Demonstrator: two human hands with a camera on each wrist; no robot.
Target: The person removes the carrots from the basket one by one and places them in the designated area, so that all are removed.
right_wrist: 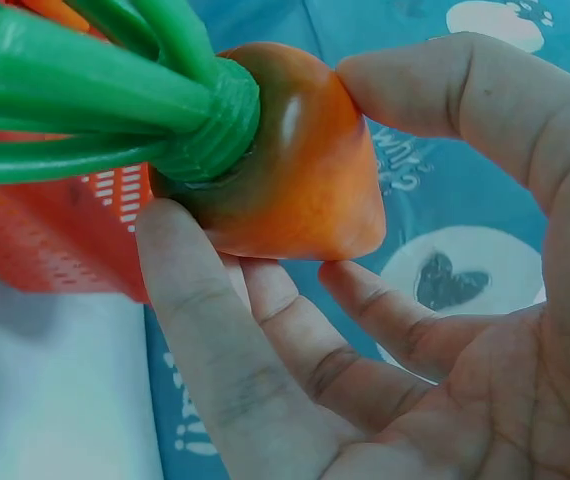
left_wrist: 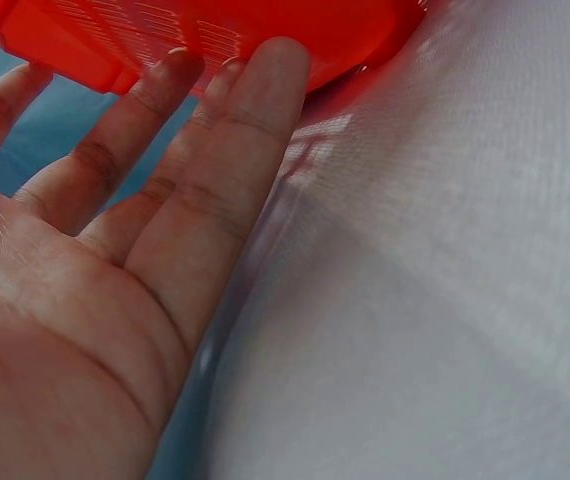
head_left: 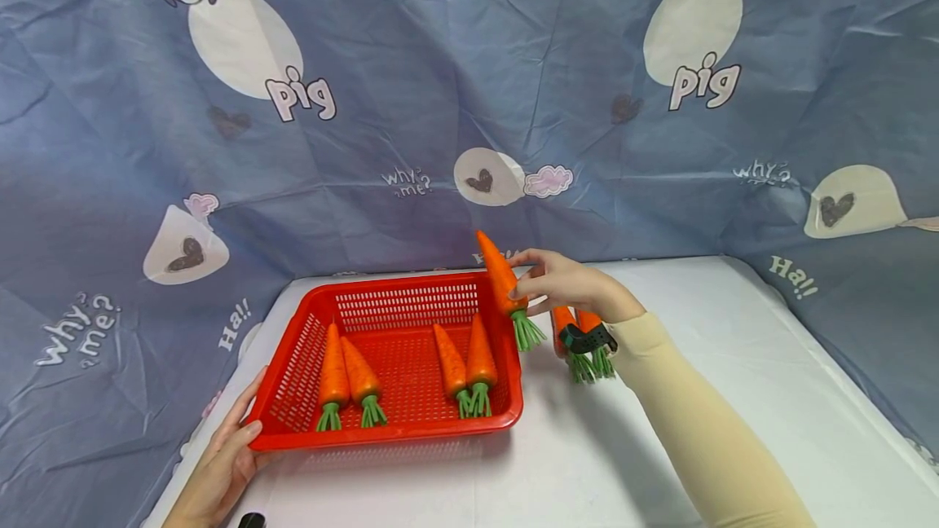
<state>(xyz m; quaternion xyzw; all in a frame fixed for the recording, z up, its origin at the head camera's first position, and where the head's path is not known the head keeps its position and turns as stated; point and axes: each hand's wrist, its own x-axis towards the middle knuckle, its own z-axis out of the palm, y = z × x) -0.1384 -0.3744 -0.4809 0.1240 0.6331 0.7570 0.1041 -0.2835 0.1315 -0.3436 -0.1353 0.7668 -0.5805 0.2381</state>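
Note:
A red plastic basket with slotted walls sits on the white table. Two carrots with green stalks, the nearer-left one among them, lie at its left side, and two more, including the right one, at its right. My left hand touches the basket's near left corner with fairly straight fingers, which the left wrist view shows against the red plastic. Above the basket's right wall, my right hand pinches another carrot near its stalk end, tip pointing up and away. In the right wrist view, thumb and fingers surround its thick end.
Right of the basket, more carrots lie on the white tabletop, partly hidden by my right wrist and its black band. A blue printed cloth hangs behind the table. A small black object shows at the bottom edge.

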